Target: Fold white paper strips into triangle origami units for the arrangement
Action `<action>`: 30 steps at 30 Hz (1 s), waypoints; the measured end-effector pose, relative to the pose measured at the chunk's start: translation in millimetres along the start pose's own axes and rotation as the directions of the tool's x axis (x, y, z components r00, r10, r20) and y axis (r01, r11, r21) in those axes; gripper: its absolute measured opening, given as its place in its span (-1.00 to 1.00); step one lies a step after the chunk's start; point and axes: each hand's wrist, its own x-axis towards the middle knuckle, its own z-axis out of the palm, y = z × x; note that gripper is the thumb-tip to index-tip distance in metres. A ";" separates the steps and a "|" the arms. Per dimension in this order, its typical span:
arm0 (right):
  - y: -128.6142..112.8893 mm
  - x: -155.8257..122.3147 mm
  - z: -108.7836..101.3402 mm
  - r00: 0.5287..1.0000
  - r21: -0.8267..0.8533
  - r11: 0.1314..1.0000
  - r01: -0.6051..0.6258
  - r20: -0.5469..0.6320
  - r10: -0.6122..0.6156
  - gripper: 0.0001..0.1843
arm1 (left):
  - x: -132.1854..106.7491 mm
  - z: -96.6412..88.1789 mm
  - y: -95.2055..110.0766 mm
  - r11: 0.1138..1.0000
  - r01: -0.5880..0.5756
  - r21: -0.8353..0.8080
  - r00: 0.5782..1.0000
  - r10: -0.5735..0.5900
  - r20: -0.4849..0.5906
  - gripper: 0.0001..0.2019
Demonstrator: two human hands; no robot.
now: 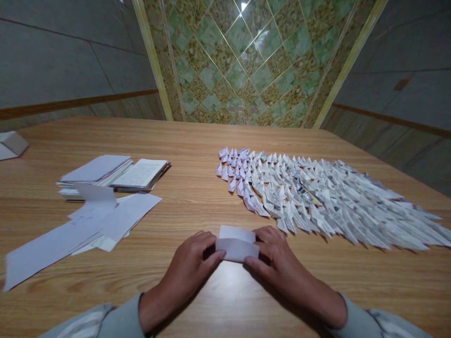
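Wood table (197, 197): loose sheets (105, 220), booklets (141, 173), folded triangles (317, 197), slip (237, 244).

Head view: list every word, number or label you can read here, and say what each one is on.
No text here is legible.
On the stack of printed white pages on the wooden table: lines of print, too small to read.
On the small folded paper triangles: dark print marks, too blurred to read.
On the small white folded paper slip held by the left hand and right hand: no text visible.
On the loose white sheets: no text visible.
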 end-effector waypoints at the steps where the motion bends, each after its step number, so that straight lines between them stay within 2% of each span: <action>1: 1.4 0.8 0.1 1.000 0.004 1.000 -0.016 -0.023 0.016 -0.90 | -0.5 0.0 0.4 1.000 -0.003 0.021 1.000 0.003 0.002 -0.80; 2: 3.0 1.5 0.6 0.998 0.007 0.999 -0.031 -0.049 0.031 -0.90 | -1.3 0.2 0.7 1.000 0.004 0.031 1.000 -0.004 0.000 -0.80; 5: 6.7 3.9 4.3 0.993 -0.008 0.998 -0.070 -0.098 0.069 -0.87 | -3.1 1.2 0.9 0.998 0.052 0.023 0.999 -0.052 -0.008 -0.95; 9: 6.7 7.1 9.8 0.987 -0.075 0.991 -0.110 -0.125 0.100 -0.85 | -2.6 2.0 -0.1 0.997 0.076 -0.005 0.997 -0.076 -0.015 -0.62; 18: 5.2 10.9 11.0 0.981 -0.157 0.977 -0.147 -0.149 0.124 -0.77 | -1.9 4.6 -3.2 0.997 0.045 0.056 0.998 -0.043 -0.047 -0.37; 26: 4.2 16.4 14.1 0.982 -0.272 0.948 -0.163 -0.142 0.128 -0.79 | -5.4 4.3 -5.9 0.989 -0.011 0.146 0.998 0.020 -0.060 -0.46; 30: 5.7 17.2 14.6 0.978 -0.282 0.943 -0.177 -0.154 0.137 -0.78 | -5.6 4.5 -7.8 0.963 -0.106 0.249 0.990 0.125 -0.061 -0.61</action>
